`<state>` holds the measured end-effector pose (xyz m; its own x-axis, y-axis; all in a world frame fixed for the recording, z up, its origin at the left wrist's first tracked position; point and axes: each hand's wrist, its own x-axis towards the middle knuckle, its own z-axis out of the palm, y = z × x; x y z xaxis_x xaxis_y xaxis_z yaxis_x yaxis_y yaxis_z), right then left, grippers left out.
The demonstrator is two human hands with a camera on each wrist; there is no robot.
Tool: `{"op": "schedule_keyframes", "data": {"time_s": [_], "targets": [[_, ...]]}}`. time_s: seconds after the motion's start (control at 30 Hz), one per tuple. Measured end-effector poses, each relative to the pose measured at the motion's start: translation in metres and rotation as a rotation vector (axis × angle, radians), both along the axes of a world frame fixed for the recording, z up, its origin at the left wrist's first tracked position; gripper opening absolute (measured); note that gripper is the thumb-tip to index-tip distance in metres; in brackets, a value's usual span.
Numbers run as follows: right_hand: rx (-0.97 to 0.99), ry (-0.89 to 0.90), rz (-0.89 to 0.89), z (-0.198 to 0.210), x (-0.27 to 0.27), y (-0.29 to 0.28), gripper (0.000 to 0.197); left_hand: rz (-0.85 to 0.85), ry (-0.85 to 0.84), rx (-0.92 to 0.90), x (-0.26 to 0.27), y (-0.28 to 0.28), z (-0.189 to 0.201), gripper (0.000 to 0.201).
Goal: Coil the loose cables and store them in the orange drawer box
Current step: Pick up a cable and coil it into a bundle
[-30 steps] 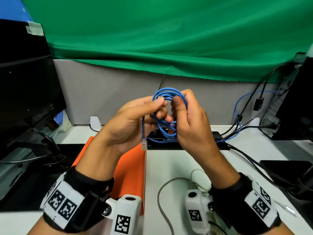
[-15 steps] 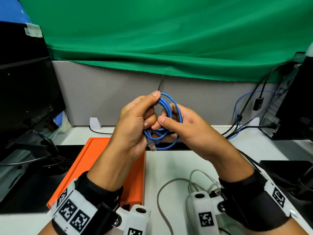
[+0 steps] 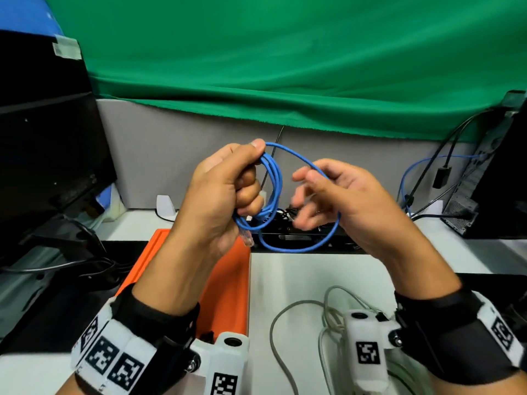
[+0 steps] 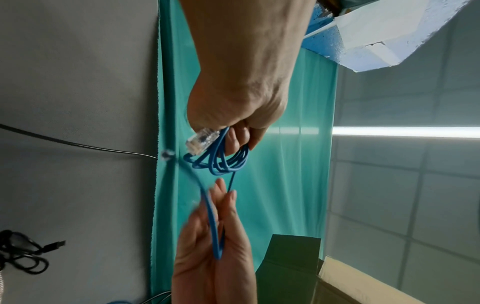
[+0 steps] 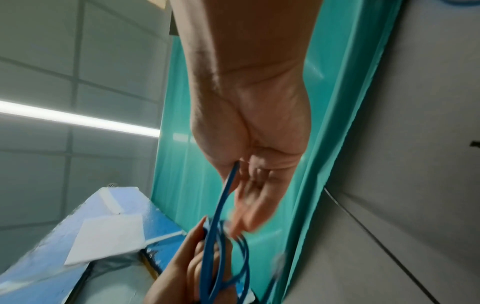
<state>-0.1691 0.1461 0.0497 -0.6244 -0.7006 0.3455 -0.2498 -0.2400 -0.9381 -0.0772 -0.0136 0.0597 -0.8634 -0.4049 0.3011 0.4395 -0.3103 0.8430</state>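
My left hand grips a blue network cable wound into several small loops, held up above the table. Its clear plug hangs below the fist, and the plug shows close up in the left wrist view. One wider loop swings out to the right and runs across the palm of my right hand. That hand's fingers are straight, spread and blurred. The orange drawer box lies on the table under my left forearm. A loose grey cable lies near my right wrist.
A black monitor stands at the left with dark cables at its foot. A flat black device sits behind the hands. A computer tower with plugged black and blue cables is at the right. A grey partition and green cloth close the back.
The hands have drawn apart. My right hand has let go of its pinch on the coil and spread its fingers, and one loop is now pulled wide to the right.
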Motion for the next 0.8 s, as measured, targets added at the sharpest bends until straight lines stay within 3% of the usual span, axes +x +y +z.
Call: {"op": "schedule_keyframes", "data": {"time_s": [0.1, 0.17, 0.33, 0.47, 0.53, 0.67, 0.8], "targets": [[-0.122, -0.054, -0.071, 0.003, -0.006, 0.005, 0.02, -0.003, 0.002, 0.047, 0.001, -0.004, 0.002, 0.041], [-0.106, -0.048, -0.113, -0.001, -0.003, -0.002, 0.025, -0.011, 0.024, 0.095, -0.001, -0.003, 0.002, 0.04], [0.109, 0.262, -0.258, -0.018, 0.021, -0.027, 0.064, 0.048, 0.143, 0.218, -0.013, 0.007, -0.007, 0.04], [0.032, 0.441, -0.371, -0.027, 0.03, -0.038, 0.029, 0.008, 0.157, 0.308, -0.019, 0.019, -0.015, 0.045], [0.017, 0.458, -0.447, -0.024, 0.027, -0.036, 0.028, 0.035, 0.179, 0.188, -0.018, 0.025, -0.015, 0.039], [0.11, 0.57, -0.564, -0.015, 0.022, -0.023, 0.028, 0.242, 0.112, -0.421, -0.01, 0.017, -0.013, 0.031], [0.169, 0.623, -0.547, -0.014, 0.019, -0.021, 0.027, 0.126, 0.007, -0.559, -0.003, 0.004, -0.008, 0.041]]}}
